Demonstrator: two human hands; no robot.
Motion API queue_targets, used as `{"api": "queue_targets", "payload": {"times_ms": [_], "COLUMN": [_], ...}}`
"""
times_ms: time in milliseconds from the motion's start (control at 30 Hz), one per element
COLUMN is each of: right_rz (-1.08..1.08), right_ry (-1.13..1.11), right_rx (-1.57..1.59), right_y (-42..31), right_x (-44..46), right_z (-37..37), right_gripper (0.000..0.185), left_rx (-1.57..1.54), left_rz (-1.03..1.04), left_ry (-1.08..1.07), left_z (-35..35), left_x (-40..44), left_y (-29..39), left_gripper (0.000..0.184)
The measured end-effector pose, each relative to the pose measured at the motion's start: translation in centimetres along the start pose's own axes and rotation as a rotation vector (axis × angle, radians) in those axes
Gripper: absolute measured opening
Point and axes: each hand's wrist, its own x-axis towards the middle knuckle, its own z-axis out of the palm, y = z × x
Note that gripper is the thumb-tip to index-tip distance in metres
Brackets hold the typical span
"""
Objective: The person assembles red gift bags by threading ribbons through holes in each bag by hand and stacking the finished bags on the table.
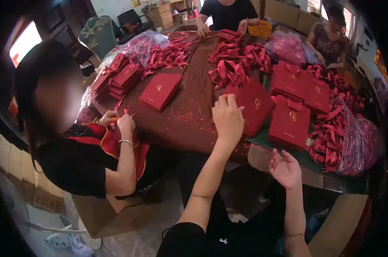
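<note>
My left hand (228, 118) is raised over the near edge of the table, its fingers curled round a small orange object (223, 97) that is mostly hidden. Right beside it, a dark red paper bag (256, 104) with a gold emblem lies at an angle; whether my fingers also touch it I cannot tell. Palm up, my right hand (285, 169) is open with nothing in it, just off the table edge. Nearest to that hand is a stack of red bags (289, 123) with ribbon handles on a green mat (262, 139).
More bag stacks (288, 81) and ribbon bundles (326, 147) in plastic crowd the right side. At my left a co-worker's hands (119, 122) hold ribbon and an orange item. Another red bag (159, 91) lies mid-table. Two more people sit beyond. A cardboard box (108, 216) stands below.
</note>
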Motion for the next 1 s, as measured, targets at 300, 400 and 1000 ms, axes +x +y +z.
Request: {"api": "queue_targets", "payload": {"times_ms": [300, 400, 1000], "right_rz": [-0.018, -0.099, -0.727], "right_ry": [-0.089, -0.24, -0.068], "right_rx": [0.026, -0.275, -1.082], "right_y": [-0.3, 1.2, 5.7], "right_x": [-1.2, -1.7, -7.2], "right_z": [1.5, 1.3, -0.4], "right_gripper": [0.027, 0.036, 0.034], "left_rx": [-0.44, -0.694, -0.615], "left_rz": [0.155, 0.051, -0.377], "left_ry": [0.429, 0.392, -0.156], "left_z": [-2.4, -4.4, -8.4], "left_x": [-1.5, -3.8, -17.8], "left_y": [2.1, 2.3, 3.8], "left_gripper": [0.031, 0.049, 0.088]}}
